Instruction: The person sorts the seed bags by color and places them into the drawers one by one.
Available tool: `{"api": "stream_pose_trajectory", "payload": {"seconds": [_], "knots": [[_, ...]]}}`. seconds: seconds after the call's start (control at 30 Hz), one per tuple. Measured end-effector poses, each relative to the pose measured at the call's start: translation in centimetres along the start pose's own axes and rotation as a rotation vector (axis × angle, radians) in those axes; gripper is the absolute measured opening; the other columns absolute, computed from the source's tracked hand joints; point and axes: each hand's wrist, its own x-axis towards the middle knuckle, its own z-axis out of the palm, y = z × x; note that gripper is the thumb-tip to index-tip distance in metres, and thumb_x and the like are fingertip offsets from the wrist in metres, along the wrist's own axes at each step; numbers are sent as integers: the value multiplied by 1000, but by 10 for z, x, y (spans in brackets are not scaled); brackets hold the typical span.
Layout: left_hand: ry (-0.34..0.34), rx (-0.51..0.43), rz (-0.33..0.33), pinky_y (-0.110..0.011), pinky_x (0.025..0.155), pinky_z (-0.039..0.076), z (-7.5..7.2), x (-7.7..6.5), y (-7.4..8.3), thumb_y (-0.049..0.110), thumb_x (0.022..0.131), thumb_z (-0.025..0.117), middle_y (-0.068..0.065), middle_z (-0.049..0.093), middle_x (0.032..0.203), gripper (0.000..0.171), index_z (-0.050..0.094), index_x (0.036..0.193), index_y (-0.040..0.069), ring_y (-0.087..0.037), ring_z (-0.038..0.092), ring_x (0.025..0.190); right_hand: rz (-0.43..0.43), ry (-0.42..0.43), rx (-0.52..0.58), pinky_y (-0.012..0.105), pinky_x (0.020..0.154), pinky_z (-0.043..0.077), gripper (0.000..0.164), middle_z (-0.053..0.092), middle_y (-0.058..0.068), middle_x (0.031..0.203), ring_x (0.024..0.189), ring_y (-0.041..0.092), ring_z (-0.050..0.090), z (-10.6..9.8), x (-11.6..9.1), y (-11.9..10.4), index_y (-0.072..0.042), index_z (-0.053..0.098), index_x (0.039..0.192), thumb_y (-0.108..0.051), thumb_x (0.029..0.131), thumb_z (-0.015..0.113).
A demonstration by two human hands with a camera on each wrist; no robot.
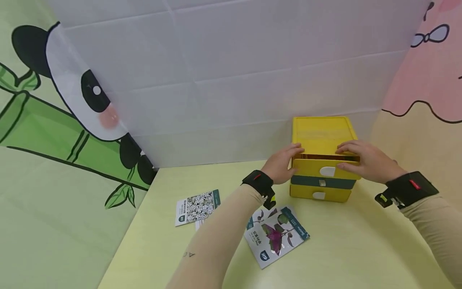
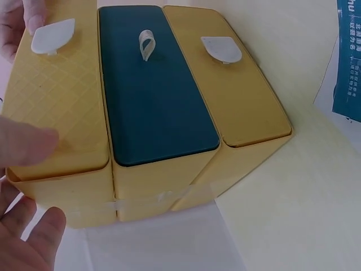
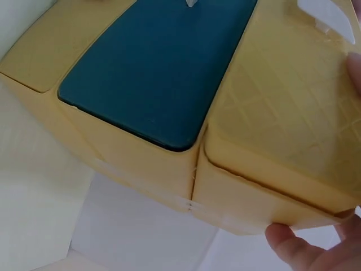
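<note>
"While someone is seemingly working the top drawer, what is lying leftmost?"

"Toward the tabletop's left edge, a white-flowered packet is carrying characters too small to read; next, a purple-flowered packet is showing a teal band, apparently ending in 'hu'."

"And the hands?"

"Near the back edge, the left hand is touching the yellow unit's left corner, loosely spread, gripping nothing; the drawer is jutting slightly; the right hand is resting likewise, fingers on top, thumb in front. Even pressure is probably being called for next."
</note>
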Motion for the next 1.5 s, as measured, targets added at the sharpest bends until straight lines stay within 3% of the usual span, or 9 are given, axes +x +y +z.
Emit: {"api": "stream_pose_trajectory", "payload": {"seconds": [0.2,0.47,0.63,0.9,1.5], "knots": [[37,11,16,-18,110,21,7,3,-1,9,92,64,2,35,152,53,47,142,14,-11,33,138,-44,98,-2,31,80,38,27,62,5,106,98,21,53,8,-2,7,-9,65,97,-7,76,81],[45,46,33,-17,110,21,6,4,-2,16,95,61,2,38,151,49,46,142,15,-11,34,138,-56,175,25,30,79,37,26,64,5,99,92,18,52,16,2,12,-9,65,92,-1,73,81],[75,141,62,-17,109,24,5,2,-3,23,95,61,1,46,144,46,50,139,15,-12,41,133,-31,173,47,25,78,38,24,64,6,100,90,19,53,22,0,9,-8,65,92,-2,74,81],[122,276,87,-17,103,33,6,9,-4,20,94,63,3,52,131,45,53,138,17,-14,47,119,-8,162,37,25,80,38,24,63,6,102,92,19,52,22,1,8,-8,65,95,-5,77,80],[183,302,47,-16,98,38,7,13,7,20,93,65,3,55,126,41,58,133,18,-15,47,114,-36,196,-32,34,78,38,32,64,12,100,91,26,54,18,4,4,-3,60,91,1,69,83]]}}
